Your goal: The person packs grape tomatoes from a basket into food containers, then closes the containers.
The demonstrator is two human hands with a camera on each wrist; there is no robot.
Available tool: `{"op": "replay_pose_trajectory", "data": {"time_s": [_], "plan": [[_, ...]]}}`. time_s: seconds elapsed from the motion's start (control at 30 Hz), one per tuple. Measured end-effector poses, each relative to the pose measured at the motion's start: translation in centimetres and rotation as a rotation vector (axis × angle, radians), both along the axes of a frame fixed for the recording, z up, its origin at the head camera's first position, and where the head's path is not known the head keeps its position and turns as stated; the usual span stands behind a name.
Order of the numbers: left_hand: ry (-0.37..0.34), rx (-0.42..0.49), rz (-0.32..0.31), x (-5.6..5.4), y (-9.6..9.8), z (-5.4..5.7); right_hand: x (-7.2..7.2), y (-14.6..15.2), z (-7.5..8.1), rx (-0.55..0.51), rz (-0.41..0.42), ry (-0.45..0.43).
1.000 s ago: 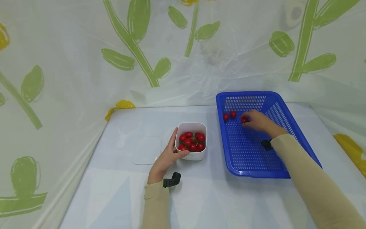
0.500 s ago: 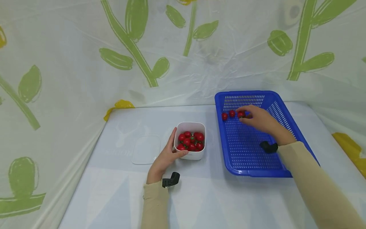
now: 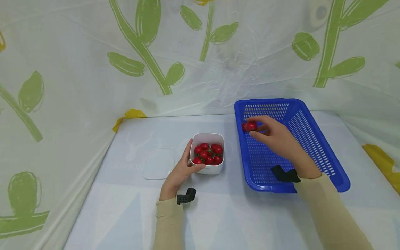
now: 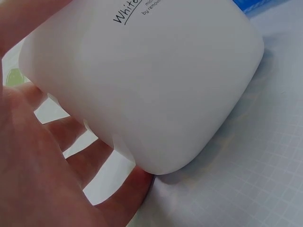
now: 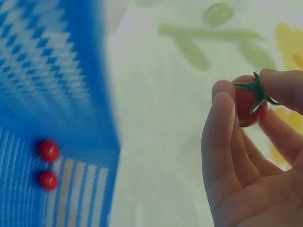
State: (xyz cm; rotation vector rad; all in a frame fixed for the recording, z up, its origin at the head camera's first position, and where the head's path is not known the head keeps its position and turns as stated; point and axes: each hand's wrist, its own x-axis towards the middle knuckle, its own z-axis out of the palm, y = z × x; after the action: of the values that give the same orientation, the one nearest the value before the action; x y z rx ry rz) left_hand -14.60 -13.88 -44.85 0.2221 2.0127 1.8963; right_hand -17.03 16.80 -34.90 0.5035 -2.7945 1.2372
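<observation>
My right hand (image 3: 278, 139) pinches a cherry tomato (image 5: 248, 101) between thumb and fingertips; its green stem star shows in the right wrist view. In the head view that hand is over the left part of a blue plastic basket (image 3: 244, 166). Two more tomatoes (image 5: 48, 151) lie inside the basket, one partly hidden in the head view. My left hand (image 3: 182, 173) grips a square white container (image 4: 156, 85) at its left side, thumb along the near side at the rim and fingers around the wall. Several red tomatoes (image 3: 207, 154) fill its lower part.
A flat clear lid (image 3: 159, 163) lies on the white table left of the container. The table (image 3: 212, 222) has pale blue triangles. Behind it hangs a sheet (image 3: 93, 80) with printed green leaves.
My right hand has lifted the tomato and moved it left and nearer the camera, toward the basket's left side. My left hand keeps its grip on the container without moving.
</observation>
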Motion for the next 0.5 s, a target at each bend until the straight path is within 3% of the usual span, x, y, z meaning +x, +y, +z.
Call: {"op": "replay_pose_trajectory", "data": {"time_s": [0.17,0.5], "plan": [[0.006,0.004,-0.003,0.0,0.0,0.1,1.8,-2.1,0.0,-0.046,0.003,0.079],[0.011,0.013,0.002,-0.1,0.1,-0.1,4.1,-6.0,-1.4,-0.173,-0.048,0.135]]}}
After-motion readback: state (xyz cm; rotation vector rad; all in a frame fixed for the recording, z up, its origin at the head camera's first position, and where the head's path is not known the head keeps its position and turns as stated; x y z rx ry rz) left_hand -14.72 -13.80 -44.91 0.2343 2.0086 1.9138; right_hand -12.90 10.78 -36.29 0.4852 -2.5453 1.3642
